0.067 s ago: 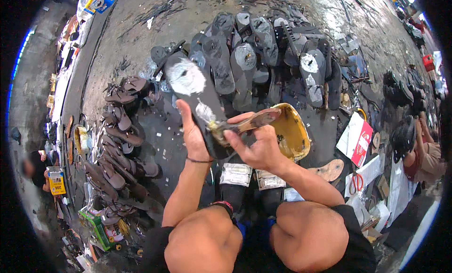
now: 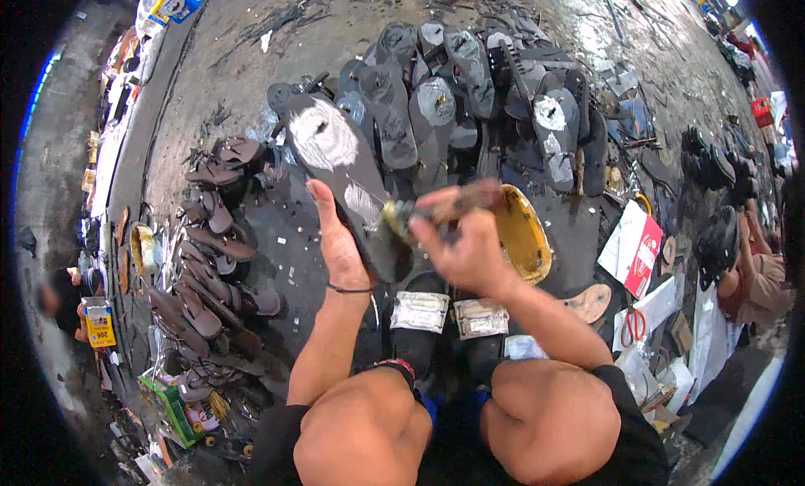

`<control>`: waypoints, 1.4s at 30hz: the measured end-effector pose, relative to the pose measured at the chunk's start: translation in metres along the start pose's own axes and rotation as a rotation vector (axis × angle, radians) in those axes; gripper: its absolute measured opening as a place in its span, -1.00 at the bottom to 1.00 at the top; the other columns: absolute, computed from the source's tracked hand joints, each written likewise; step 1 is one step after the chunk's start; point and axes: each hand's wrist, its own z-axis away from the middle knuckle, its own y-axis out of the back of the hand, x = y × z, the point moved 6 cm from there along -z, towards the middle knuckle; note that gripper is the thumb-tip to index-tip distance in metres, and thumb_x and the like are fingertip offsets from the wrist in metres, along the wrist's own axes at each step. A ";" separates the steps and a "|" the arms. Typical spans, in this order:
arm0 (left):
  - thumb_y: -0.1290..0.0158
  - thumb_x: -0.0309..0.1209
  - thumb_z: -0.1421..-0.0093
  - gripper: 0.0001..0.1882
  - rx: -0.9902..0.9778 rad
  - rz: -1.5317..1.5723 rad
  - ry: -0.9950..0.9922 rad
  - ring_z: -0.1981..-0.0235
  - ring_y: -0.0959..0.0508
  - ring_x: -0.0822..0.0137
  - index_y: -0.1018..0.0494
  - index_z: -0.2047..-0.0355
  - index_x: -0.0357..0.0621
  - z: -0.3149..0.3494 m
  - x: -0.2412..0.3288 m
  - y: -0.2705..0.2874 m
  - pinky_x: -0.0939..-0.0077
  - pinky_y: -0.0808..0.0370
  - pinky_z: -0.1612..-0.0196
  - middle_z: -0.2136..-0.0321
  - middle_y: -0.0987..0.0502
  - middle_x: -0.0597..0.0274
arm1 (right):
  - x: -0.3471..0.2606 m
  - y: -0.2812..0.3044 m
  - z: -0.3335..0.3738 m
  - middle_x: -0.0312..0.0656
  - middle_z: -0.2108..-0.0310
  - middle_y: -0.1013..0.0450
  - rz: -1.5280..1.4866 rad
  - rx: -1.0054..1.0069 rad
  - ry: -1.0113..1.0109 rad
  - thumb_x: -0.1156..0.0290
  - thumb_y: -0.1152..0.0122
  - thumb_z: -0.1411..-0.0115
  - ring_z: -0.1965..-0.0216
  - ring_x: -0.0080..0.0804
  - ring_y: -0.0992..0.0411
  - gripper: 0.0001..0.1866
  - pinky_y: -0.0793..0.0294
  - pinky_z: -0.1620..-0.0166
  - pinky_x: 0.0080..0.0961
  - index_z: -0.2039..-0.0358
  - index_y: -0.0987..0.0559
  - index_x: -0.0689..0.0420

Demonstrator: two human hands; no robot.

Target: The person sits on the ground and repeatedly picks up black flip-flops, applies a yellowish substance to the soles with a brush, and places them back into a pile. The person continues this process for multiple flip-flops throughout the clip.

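- Far to the left of the long dark-grey sole with white patches [image 2: 345, 169], a small yellow-and-blue box [image 2: 99, 322] stands out near a blurred person.
- Nearer, still left of the sole, grey-brown strapped sandals [image 2: 196, 311] lie in a crowded row on the floor, with a green-and-white box [image 2: 174, 410] at its near end.
- Left hand [image 2: 342, 255]: at the sole's lower left edge, its grip has hold of the sole, thumb stretched upward; the fingers are hidden behind, so how far they curl cannot be told.
- The sole itself is raised and tilted in front of the knees.
- Brush with a flat wooden handle and dark, yellow-crusted bristles [image 2: 397, 219]: its bristles are over the sole's lower end.
- Right hand [image 2: 470, 247]: right of the sole, its grip closed around the brush handle, slightly blurred.
- Beyond the sole and to its right, dark-grey soles [image 2: 436, 134] lie in an overlapping pile.
- Right of the sole, a rounded tub smeared yellow inside [image 2: 545, 243].
- Farther right of the sole, a tan sole-shaped piece [image 2: 594, 300], a red-and-white card [image 2: 644, 264] and red-handled scissors [image 2: 635, 327].
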 end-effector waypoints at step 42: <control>-0.24 -0.10 -0.15 -0.20 0.040 -1.793 -0.375 -0.44 0.00 -0.22 -0.27 -0.32 -0.19 0.059 -0.048 0.204 -0.11 0.08 -0.43 -0.40 -0.08 -0.23 | 0.083 0.132 0.116 0.15 0.42 -0.57 1.017 -0.352 -0.657 0.23 -0.28 -0.13 0.37 0.13 -0.57 -0.70 -0.55 0.24 -0.14 0.34 -0.62 0.26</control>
